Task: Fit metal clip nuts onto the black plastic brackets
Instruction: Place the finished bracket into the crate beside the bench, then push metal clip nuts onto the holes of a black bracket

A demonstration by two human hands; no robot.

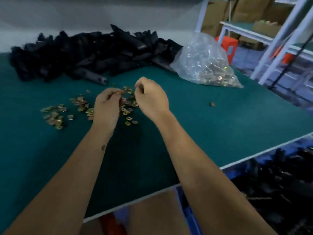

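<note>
Green felt table (pixel 220 119) lies bare toward its near edge; left hand (pixel 106 106) and right hand (pixel 150 97), fingers curled, pinch small brass-coloured metal clip nuts (pixel 55 114); whether each holds one, unclear.

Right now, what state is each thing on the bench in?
Left hand: curled over the loose clip nuts, pinching something small, likely a nut.
Right hand: fingers curled, pinching something small.
Loose clip nuts: scattered flat on the green mat.
Black brackets: heaped, untouched.
Plastic bag: full of nuts, lying slumped.

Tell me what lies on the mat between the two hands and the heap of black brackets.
In the head view, mostly bare green mat; a few loose clip nuts lie just beyond the fingers.
</note>
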